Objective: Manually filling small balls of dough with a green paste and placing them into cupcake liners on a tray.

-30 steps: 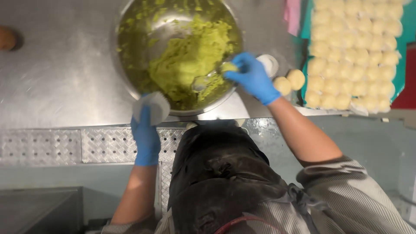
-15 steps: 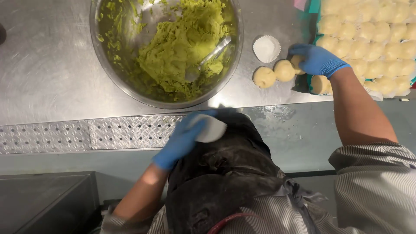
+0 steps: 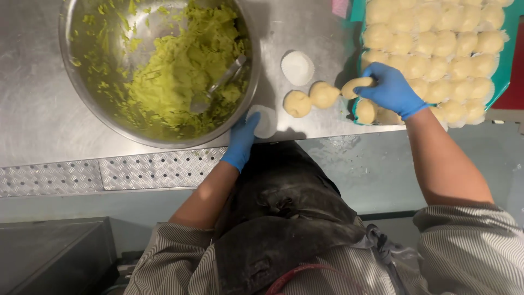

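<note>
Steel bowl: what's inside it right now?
The steel bowl holds green paste heaped toward its right side, smears on the walls, and a metal spoon lying in it. The spoon's scoop end is partly buried, and the paste hides the bowl's bottom beneath it.

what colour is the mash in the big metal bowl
Yellow-green, seen in the head view: the mash fills the metal bowl.

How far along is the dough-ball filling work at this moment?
Done: two dough balls sit loose on the steel counter beside a paper cup. In hand: the right hand lifts a dough piece at the tray edge; the left hand holds a flat white disc. Left: many balls fill the tray, and much green filling remains in the bowl, spoon resting in it.
</note>
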